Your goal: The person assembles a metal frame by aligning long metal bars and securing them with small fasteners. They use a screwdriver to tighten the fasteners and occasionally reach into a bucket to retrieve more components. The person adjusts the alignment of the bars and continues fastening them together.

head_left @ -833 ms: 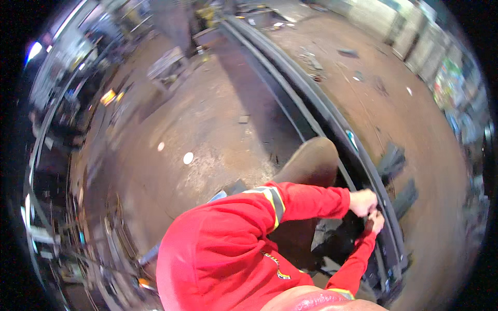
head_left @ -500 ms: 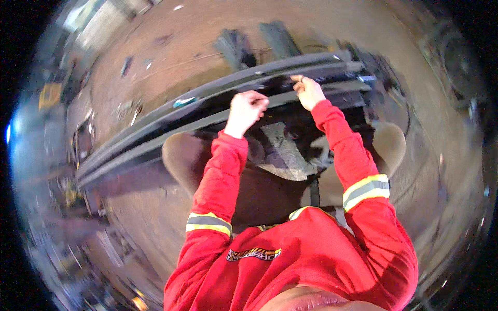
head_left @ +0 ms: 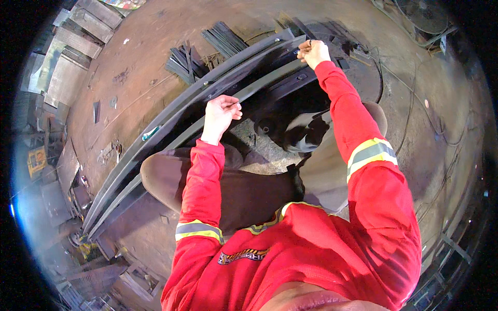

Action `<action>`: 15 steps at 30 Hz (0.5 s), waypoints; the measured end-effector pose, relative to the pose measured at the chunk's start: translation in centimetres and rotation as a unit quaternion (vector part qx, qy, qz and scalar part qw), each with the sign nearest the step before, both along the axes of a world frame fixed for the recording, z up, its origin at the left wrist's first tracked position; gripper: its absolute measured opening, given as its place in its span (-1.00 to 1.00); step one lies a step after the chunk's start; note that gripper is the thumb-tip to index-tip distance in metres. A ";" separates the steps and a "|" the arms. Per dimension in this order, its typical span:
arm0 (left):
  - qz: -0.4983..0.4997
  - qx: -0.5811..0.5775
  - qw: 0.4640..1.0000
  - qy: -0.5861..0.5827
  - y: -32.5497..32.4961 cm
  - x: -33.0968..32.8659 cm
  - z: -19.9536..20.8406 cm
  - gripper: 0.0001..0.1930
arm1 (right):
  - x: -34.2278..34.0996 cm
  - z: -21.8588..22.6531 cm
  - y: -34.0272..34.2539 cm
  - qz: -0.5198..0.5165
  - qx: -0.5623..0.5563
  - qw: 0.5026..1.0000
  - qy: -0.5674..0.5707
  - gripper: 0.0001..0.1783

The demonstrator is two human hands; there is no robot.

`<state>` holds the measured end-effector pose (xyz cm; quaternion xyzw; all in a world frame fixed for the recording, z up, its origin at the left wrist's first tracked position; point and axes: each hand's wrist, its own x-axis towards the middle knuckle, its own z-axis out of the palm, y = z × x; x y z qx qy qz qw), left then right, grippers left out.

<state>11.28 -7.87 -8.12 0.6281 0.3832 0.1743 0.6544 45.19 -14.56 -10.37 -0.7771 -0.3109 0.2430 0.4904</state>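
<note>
Long dark metal beams run slantwise in front of my knees, from lower left to upper right. My left hand is over the nearer edge of the beams, thumb and fingers pinched together; whatever they hold is too small to name. Farther right, my right hand is closed at the beams' right end, fingertips bent down by the metal. Something small and dark shows at its fingers, but I cannot make it out. A small teal and white object lies on the far beam, left of my left hand.
Beyond the beams lie two bundles of thin dark bars. A round fan stands at the upper right, with cables along the floor. Metal panels and a yellow frame are at the left.
My view has turned, so the beams now slant more steeply. My hands have moved farther apart: the left one toward the left and nearer, the right one farther out along the beams.
</note>
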 end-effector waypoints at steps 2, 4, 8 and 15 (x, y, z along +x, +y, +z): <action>0.002 0.004 1.000 0.007 0.1 -0.2 -0.1 -0.85 | -0.2 -0.1 0.7 -0.042 -0.038 0.998 0.016 -0.88; 0.023 0.001 1.000 0.007 0.5 -0.7 -0.3 -0.86 | -1.2 -0.2 1.8 -0.077 -0.075 0.994 -0.015 -0.91; 0.032 -0.002 0.999 -0.001 0.3 -0.6 0.1 -0.88 | -1.1 -3.1 2.7 -0.151 -0.124 0.978 -0.075 -0.87; 0.048 0.004 0.999 -0.018 1.0 -2.1 -0.7 -0.88 | -2.6 -2.0 4.5 -0.206 -0.164 0.963 -0.064 -0.75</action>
